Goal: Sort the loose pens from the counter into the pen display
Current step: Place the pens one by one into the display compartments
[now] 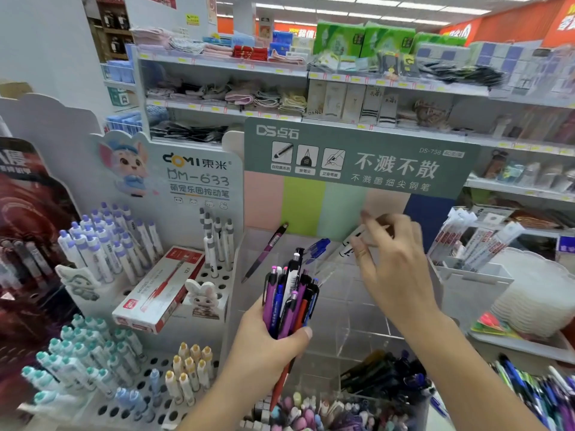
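Nearest, at 6 o'clock along the bottom edge, a heap of loose pens (314, 415) lies with caps and tips in all directions, too many and too blurred to count; a second heap of dark pens (385, 377) sits just behind it at 5 o'clock inside a clear compartment. Two hands are in view. The left hand (267, 346), rising from 6 o'clock, grips a bundle of pens (291, 300) with fingers and thumb curled round the lower ends; roughly ten pens stand in it, mostly purple, blue and black, with one orange-red barrel poking out beneath the fist. Their long axes run nearly upright, clicker ends toward 12 o'clock. The right hand (395, 262), reaching in from 4 o'clock, pinches one white pen (350, 247) between thumb and fingertips, the other fingers loosely spread; that pen tilts from its upper end at about 1 o'clock down toward 7 o'clock, over the back row of the clear pen display (357, 309). In that back row one purple pen (267, 250) leans at 11 o'clock, its top toward 1 o'clock, and about two blue pens (317, 248) lie beside the white one. At 9 o'clock a white peg stand (199, 306) carries purple-capped, teal-capped and yellow-capped pens in clusters, with one red-and-white box (158, 290) lying across it. Behind the display a green header card (357, 157) stands at 12 o'clock, and farther back three store shelves (224, 66) hold folded cloths and boxes.
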